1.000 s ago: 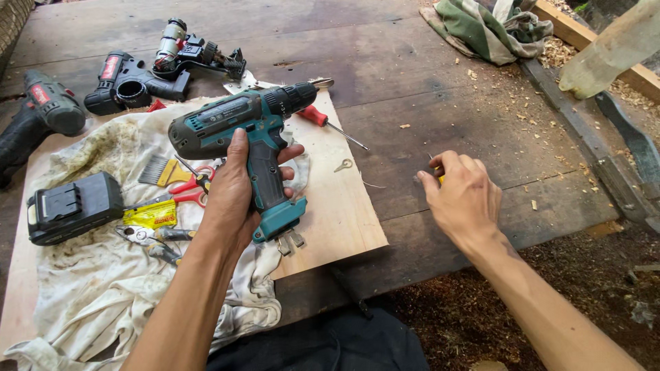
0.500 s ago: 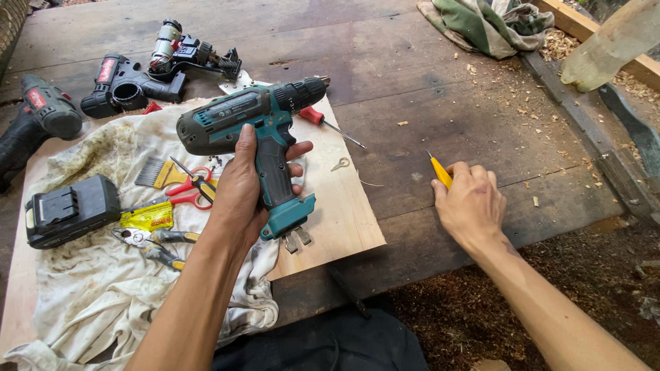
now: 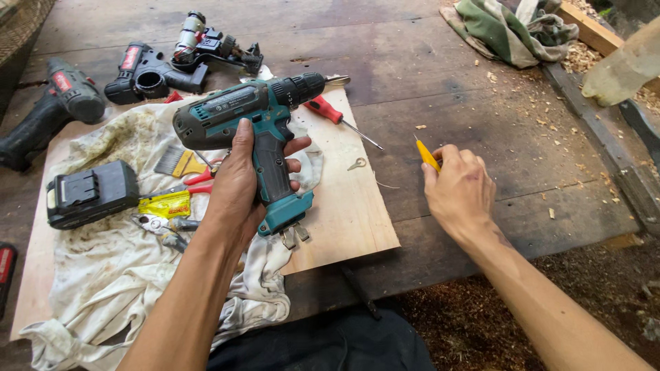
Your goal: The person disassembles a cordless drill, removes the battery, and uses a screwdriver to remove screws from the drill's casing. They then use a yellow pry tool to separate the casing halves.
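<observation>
**Drill in one hand, small yellow tool in the other**

While the left hand (image 3: 237,180) wraps the grip of a teal cordless drill (image 3: 258,120), fingers closed firmly round the handle, the drill sits raised off the plywood board (image 3: 357,220) near the centre of the frame. Its chuck points toward the upper right, and the base of the handle, which carries no battery, hangs just past the heel of the hand with bare metal contacts showing. Held this way, probably to keep the tool steady and its underside free, the body lies above the knuckles and the trigger side faces the fingers.

Right of centre, the right hand (image 3: 459,192) rests on the dark wooden floor (image 3: 481,103), fingers pinched together on a slim yellow-handled tool (image 3: 427,155) whose tip sticks out above the thumb. The two hands are well apart, with the board's right edge between them.

Just beyond the drill's chuck a red-handled screwdriver (image 3: 330,113) lies on the board. At the left of the frame a black battery pack (image 3: 89,192) sits on a stained white cloth (image 3: 103,275), near red-handled pliers (image 3: 196,184) and a small brush (image 3: 175,163). Other dark drill bodies (image 3: 148,69) lie at the upper left. A green and white rag (image 3: 512,27) is bundled at the upper right, with wood shavings scattered beside it.
</observation>
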